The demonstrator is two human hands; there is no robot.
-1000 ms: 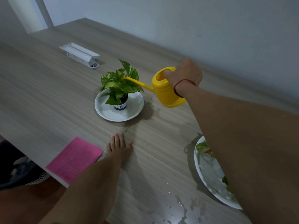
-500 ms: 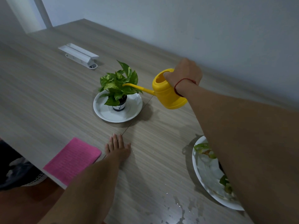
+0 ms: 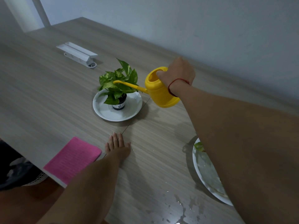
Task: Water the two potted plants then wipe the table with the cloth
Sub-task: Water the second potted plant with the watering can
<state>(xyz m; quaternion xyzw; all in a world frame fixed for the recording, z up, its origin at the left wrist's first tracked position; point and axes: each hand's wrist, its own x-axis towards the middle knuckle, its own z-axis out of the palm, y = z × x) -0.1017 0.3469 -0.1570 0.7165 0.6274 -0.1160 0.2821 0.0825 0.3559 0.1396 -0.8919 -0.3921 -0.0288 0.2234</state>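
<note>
My right hand (image 3: pixel 178 73) grips a yellow watering can (image 3: pixel 159 92) by its handle, tilted left so the thin spout reaches over the leaves of a small potted plant (image 3: pixel 119 83). That plant stands in a dark pot on a white plate (image 3: pixel 103 109). A second white plate (image 3: pixel 203 173) at the right edge holds another plant, mostly hidden behind my right forearm. My left hand (image 3: pixel 117 146) lies flat on the wooden table (image 3: pixel 40 94), fingers together. A folded pink cloth (image 3: pixel 72 159) lies just left of it at the table's near edge.
A white power strip box (image 3: pixel 77 54) sits at the back left. Spilled water drops (image 3: pixel 179 209) spread on the table near the front. A wall runs along the far side. Dark items lie on the floor under the table's left edge.
The spout has swung further over the plant's leaves and the can sits a little lower. My left hand stays flat on the table.
</note>
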